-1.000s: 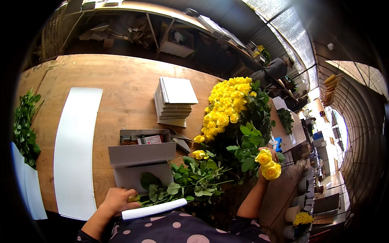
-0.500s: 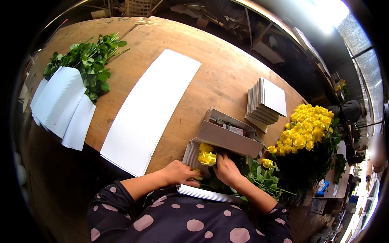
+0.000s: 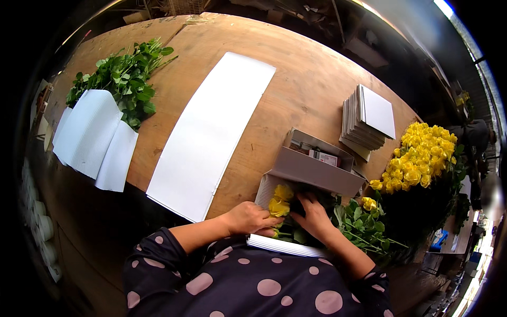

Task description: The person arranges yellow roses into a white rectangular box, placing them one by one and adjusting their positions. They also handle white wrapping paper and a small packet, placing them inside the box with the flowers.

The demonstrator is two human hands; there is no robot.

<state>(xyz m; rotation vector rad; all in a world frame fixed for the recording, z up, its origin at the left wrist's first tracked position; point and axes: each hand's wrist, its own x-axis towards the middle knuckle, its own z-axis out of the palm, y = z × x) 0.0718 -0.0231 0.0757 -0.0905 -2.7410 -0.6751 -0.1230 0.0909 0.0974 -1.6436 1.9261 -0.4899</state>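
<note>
Yellow roses [image 3: 280, 201] lie with their heads together on a ridged cardboard sheet [image 3: 265, 191] in front of me. My left hand [image 3: 248, 218] is closed round the lower edge of these blooms, its fingertips partly hidden. Just right of them, my right hand [image 3: 316, 215] is over the dark stems and leaves, thumb and forefinger apart with no flower visible between them. A white sheet edge [image 3: 288, 246], folded or stacked, lies against my body below the hands. Leafy stems with a single yellow rose [image 3: 369, 204] rest beside my right wrist.
An open cardboard box [image 3: 322, 168] with small items stands just beyond my hands. Behind it is a stack of cards [image 3: 369, 119]. Many yellow roses [image 3: 422, 156] stand at right. A long white sheet [image 3: 211, 137] crosses the wooden table [image 3: 296, 90]; a wrapped leafy bunch [image 3: 119, 79] lies left.
My right hand has moved away from the rose heads, and its thumb has spread from the fingers. My left hand has come up against the blooms. The whole view has shifted slightly.
</note>
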